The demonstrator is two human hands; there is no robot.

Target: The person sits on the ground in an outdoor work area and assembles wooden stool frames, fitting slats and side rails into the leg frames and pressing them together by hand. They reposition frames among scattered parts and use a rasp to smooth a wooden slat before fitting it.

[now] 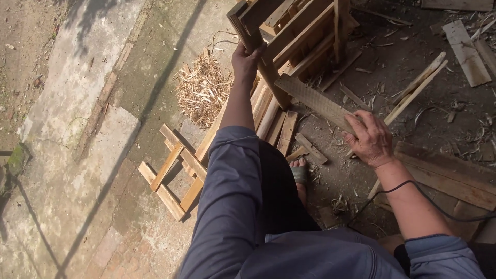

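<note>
My left hand (247, 61) reaches forward and grips a slat of a wooden frame (294, 31) built of nailed planks, which stands tilted at the top centre. My right hand (369, 138) holds one end of a flat wooden board (315, 99). The board slants up to the left and its far end touches a post of the frame. Below the hands, my foot in a sandal (299, 173) rests on the dirt.
A smaller nailed wooden frame (178, 173) lies on the concrete at the left. A heap of wood shavings (202, 89) sits behind it. Loose planks (467, 46) and sticks (416, 90) litter the dirt at right. A black cable (413, 186) crosses my right forearm.
</note>
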